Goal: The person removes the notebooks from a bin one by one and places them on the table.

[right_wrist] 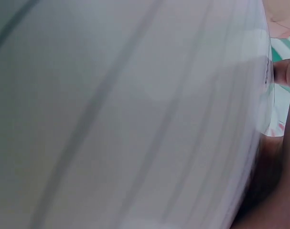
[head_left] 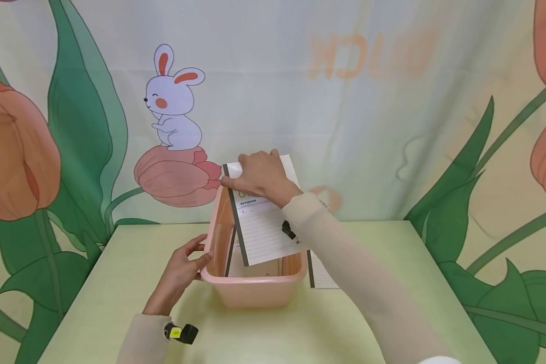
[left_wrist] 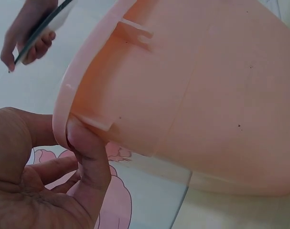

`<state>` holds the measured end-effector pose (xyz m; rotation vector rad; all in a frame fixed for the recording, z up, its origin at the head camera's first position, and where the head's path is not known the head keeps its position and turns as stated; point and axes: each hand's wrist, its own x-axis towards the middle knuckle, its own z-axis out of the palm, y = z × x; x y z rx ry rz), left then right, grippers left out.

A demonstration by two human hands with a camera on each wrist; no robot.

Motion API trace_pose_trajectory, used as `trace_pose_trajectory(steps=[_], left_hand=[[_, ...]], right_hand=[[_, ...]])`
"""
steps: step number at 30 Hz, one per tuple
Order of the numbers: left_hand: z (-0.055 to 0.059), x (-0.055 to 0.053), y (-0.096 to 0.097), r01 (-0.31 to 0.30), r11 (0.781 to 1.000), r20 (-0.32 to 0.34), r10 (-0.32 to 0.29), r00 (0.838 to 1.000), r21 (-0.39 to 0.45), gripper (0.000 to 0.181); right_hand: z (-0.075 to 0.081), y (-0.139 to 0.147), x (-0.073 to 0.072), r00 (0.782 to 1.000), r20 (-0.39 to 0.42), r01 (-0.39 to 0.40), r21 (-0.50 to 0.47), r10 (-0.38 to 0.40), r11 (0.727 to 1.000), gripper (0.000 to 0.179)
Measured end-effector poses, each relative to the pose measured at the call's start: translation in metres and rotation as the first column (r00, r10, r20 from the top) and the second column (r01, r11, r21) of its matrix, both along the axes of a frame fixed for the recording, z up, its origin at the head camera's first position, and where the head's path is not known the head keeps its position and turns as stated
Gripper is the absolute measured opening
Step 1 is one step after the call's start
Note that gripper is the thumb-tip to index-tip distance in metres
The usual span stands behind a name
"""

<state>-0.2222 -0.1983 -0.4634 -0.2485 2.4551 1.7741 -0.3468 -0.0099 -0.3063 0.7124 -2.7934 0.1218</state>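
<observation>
My right hand (head_left: 264, 174) grips the top of a lined notebook (head_left: 268, 235) with a dark spine strip, holding it tilted over the pink plastic bin (head_left: 255, 294). Up close in the right wrist view, the notebook's lined cover (right_wrist: 135, 114) fills most of the picture. The left hand (head_left: 179, 270) pinches the bin's left rim; in the left wrist view its thumb (left_wrist: 90, 148) presses under the lip. Inside the bin another notebook (head_left: 233, 260) stands partly hidden behind the held one. To the bin's right lies a further notebook (head_left: 323, 273), partly covered by my right sleeve.
The bin stands on a pale green table (head_left: 346, 323), towards its back edge. Behind the table hangs a printed curtain (head_left: 255, 101) with tulips and a rabbit. A small black camera (head_left: 184, 332) is strapped to the left wrist.
</observation>
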Motion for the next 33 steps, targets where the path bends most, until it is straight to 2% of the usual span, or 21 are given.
trace_pose_trajectory(steps=[4, 7, 10, 14, 19, 26, 33], left_hand=[[-0.001, 0.001, 0.0, -0.005, 1.0, 0.014, 0.005, 1.0, 0.003, 0.061], [-0.002, 0.003, 0.0, 0.004, 1.0, 0.007, -0.004, 1.0, 0.001, 0.061], [-0.003, 0.003, -0.002, 0.013, 1.0, -0.006, -0.013, 1.0, 0.008, 0.061], [-0.004, 0.003, -0.002, 0.028, 0.999, -0.017, -0.028, 0.999, 0.025, 0.06], [-0.002, 0.004, -0.002, 0.043, 0.999, -0.012, -0.043, 0.999, 0.027, 0.061], [0.002, 0.004, -0.005, 0.061, 0.998, -0.026, -0.061, 0.998, 0.009, 0.06], [-0.001, 0.002, -0.007, 0.078, 0.997, -0.023, -0.078, 0.997, 0.006, 0.061]], right_hand=[[0.012, 0.018, 0.009, 0.995, -0.101, 0.008, -0.013, -0.009, 1.0, 0.049], [0.014, 0.038, 0.016, 0.986, -0.164, 0.026, -0.023, -0.029, 0.999, 0.046], [0.011, 0.062, 0.023, 0.979, -0.196, 0.042, -0.04, -0.049, 0.998, 0.047], [0.0, 0.101, 0.03, 0.977, -0.195, 0.072, -0.063, -0.083, 0.995, 0.048], [-0.027, 0.155, 0.033, 0.975, -0.175, 0.123, -0.07, -0.134, 0.99, 0.048], [-0.079, 0.232, 0.027, 0.973, -0.143, 0.17, -0.073, -0.179, 0.983, 0.048], [-0.132, 0.298, 0.025, 0.967, -0.092, 0.233, -0.048, -0.237, 0.971, 0.049]])
